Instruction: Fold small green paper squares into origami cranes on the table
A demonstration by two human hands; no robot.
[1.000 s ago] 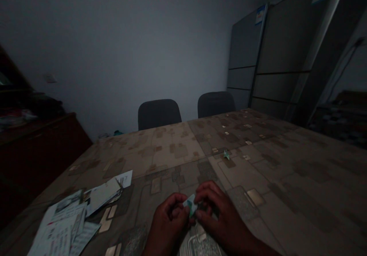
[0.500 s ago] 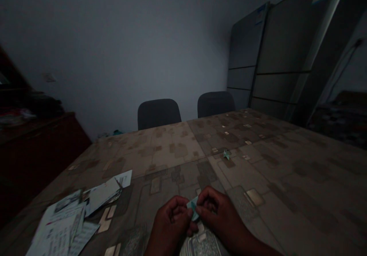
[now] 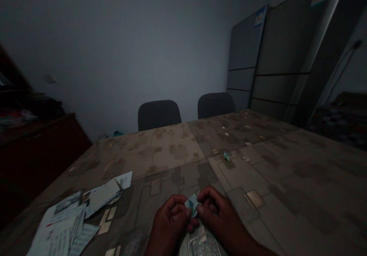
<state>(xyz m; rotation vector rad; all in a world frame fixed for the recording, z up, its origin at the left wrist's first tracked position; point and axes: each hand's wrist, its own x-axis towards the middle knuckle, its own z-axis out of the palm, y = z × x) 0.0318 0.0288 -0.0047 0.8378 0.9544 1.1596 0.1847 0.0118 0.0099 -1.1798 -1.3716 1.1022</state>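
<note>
Between both hands is a small folded piece of light green paper [image 3: 192,204], held just above the table near its front edge. My left hand [image 3: 172,218] pinches its left side between thumb and fingers. On the right side, my right hand [image 3: 219,214] grips the paper with thumb and forefinger. A darker green fold shows in the paper's middle; the fingertips hide its edges. Farther off on the table, right of centre, stands a tiny green folded-paper figure [image 3: 226,156], apart from both hands.
A patterned cloth covers the table [image 3: 172,152]. Printed papers [image 3: 57,225] and a stack of cards [image 3: 103,198] lie at the front left. Two dark chairs [image 3: 159,114] stand at the far side. A dark red cabinet [image 3: 43,145] is on the left, tall grey cabinets [image 3: 242,57] on the right.
The folded paper has tilted and spread a little between my fingers, showing more of its pale surface. Both hands stay nearly in place, and the view has shifted slightly.
</note>
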